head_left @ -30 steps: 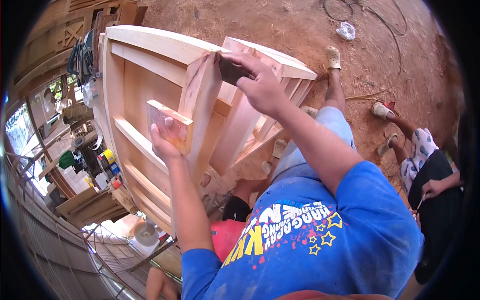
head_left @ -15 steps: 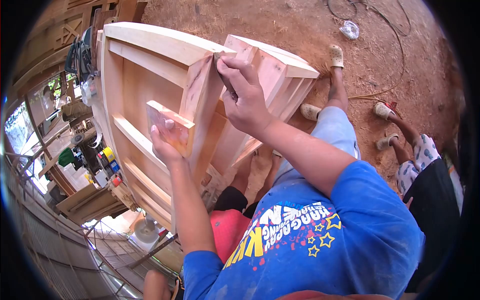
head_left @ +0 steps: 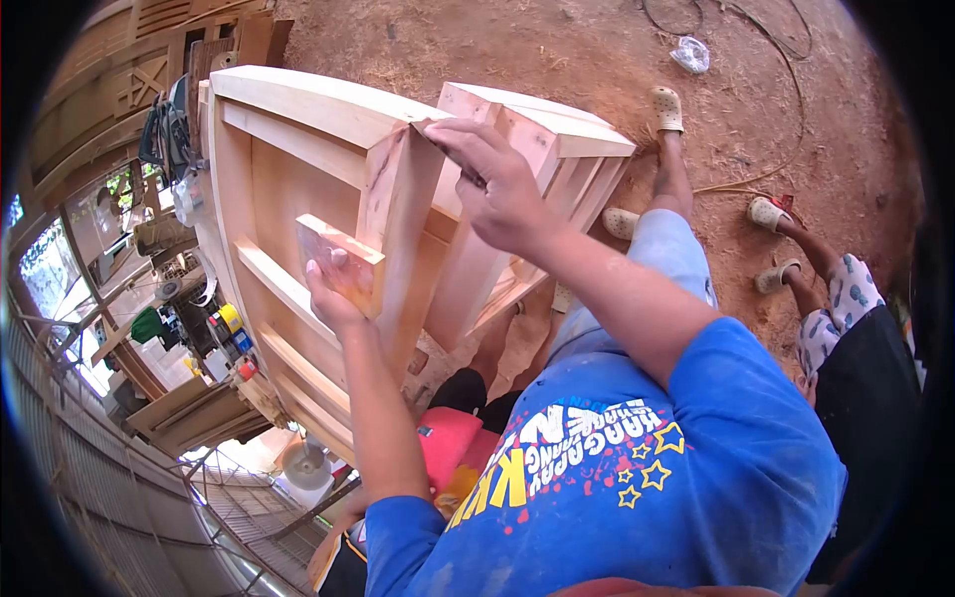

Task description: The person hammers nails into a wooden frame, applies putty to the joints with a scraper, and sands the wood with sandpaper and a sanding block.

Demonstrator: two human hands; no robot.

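A pale wooden frame [head_left: 308,97] with rails and panels stands tilted before me. My left hand [head_left: 335,294] grips a short, flat wooden block [head_left: 360,249] beside the frame's thick post, with its fingertips on the block's face. My right hand [head_left: 494,189] is at the top corner of that post [head_left: 398,194]. Its fingers are pressed together around a thin dark piece, mostly hidden by the fingers, that touches the corner's edge.
A second wooden frame [head_left: 572,124] adjoins on the right. Tools and boards [head_left: 189,408] lie at the left. People are nearby: a red garment [head_left: 448,448] shows below the frames, and legs [head_left: 791,269] at the right. A cable [head_left: 796,119] crosses the dirt floor [head_left: 497,40].
My right hand has shifted slightly right and down, its fingers now flatter over the corner. The left hand stays on the block. More of the person below shows beside my left arm.
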